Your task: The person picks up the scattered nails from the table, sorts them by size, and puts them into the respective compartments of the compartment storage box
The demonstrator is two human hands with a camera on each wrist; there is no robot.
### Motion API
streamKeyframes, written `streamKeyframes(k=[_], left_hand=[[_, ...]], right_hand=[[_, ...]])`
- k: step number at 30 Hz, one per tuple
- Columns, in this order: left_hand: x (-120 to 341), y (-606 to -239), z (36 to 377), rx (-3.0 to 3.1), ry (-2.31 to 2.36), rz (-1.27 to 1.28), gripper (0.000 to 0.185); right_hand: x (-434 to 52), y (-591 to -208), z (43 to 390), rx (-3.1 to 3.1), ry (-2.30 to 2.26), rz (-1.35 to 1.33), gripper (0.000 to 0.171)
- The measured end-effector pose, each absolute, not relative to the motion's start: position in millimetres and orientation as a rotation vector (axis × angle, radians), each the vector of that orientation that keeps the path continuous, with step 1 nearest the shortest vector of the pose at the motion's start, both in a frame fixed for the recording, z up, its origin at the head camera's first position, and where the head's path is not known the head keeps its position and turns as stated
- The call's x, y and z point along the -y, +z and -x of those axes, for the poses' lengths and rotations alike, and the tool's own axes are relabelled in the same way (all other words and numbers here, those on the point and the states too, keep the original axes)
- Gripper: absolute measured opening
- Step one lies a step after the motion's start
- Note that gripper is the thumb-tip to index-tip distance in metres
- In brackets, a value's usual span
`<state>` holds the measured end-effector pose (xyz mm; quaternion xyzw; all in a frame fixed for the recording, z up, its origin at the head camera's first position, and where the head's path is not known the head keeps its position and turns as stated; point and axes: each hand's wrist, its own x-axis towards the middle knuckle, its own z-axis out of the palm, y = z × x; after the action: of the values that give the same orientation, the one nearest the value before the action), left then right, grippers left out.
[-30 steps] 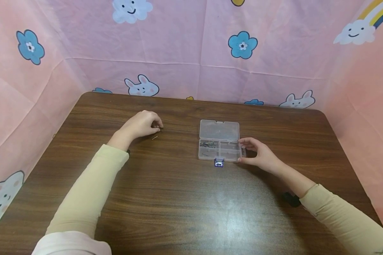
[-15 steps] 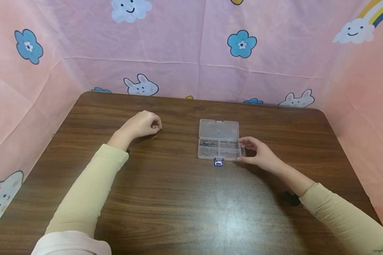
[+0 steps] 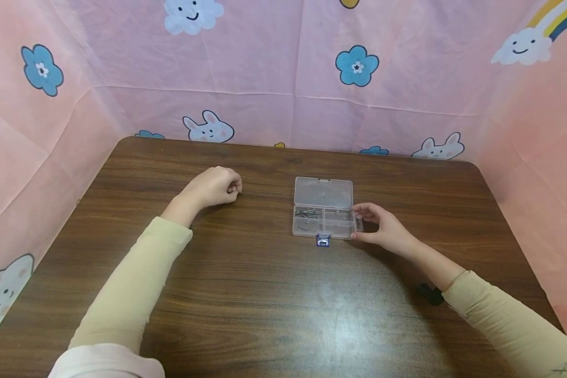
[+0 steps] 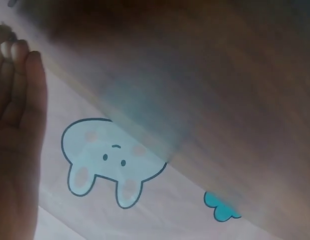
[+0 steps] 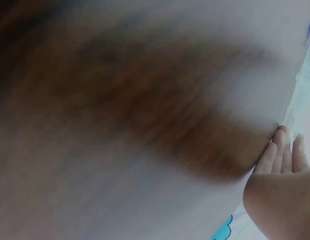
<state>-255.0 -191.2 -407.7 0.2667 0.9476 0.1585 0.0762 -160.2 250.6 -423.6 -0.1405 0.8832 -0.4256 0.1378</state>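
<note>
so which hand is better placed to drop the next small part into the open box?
Probably left. The left hand is curled on the table as if pinching something small, though nothing shows in it. The right hand is busy bracing the clear box by its right edge.

A staged recording booth: a brown wooden table (image 3: 264,294) walled in by a pink cartoon-printed cloth backdrop (image 3: 274,63).
</note>
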Motion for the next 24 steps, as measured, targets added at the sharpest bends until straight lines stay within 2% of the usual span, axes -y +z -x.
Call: streamKeyframes(k=[24], left_hand=[[121, -403, 228, -2.857, 0.62, -1.277, 0.009]], right_hand=[[-250, -424, 162, -2.54, -1.243, 0.388, 0.063]])
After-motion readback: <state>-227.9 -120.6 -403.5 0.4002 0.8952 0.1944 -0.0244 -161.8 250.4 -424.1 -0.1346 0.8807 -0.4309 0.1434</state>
